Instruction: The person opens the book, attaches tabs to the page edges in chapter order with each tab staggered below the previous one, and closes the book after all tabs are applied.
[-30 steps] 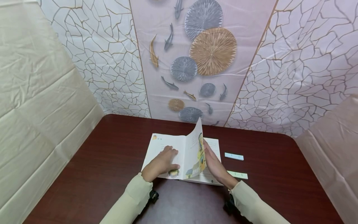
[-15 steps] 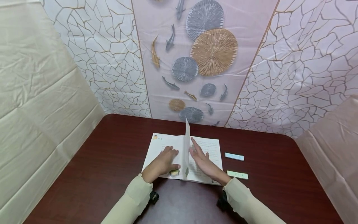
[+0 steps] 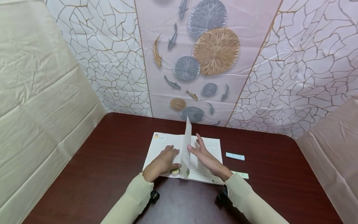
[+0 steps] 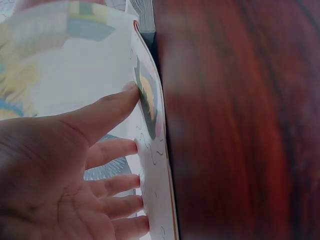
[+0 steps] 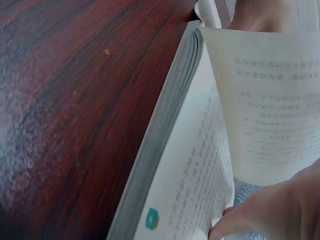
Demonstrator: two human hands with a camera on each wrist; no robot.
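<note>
An open book [image 3: 207, 172] with printed pages lies on the dark table. My left hand [image 3: 163, 163] rests on its left page, thumb and fingers spread; in the left wrist view the fingertips [image 4: 131, 227] press the paper. One page [image 3: 186, 146] stands nearly upright at the middle of the book, between my hands. My right hand [image 3: 208, 160] is over the right-hand page with its fingers extended, one of them close to the raised page. In the right wrist view, a finger [image 5: 232, 225] reaches the right page's far edge; whether it touches the raised page I cannot tell.
A pale blue strip [image 3: 235, 156] lies right of the book. Nearer, a pale green strip [image 3: 242, 175] is partly covered by the right sleeve. A patterned cloth [image 3: 215, 51] hangs behind the reddish-brown table [image 3: 117, 149], with plain cream cloth [image 3: 53, 115] at the left.
The loose page has swung leftward from the right side to nearly upright. My right hand moved left with it, and its fingers have since spread. The left hand stays on the left page.
</note>
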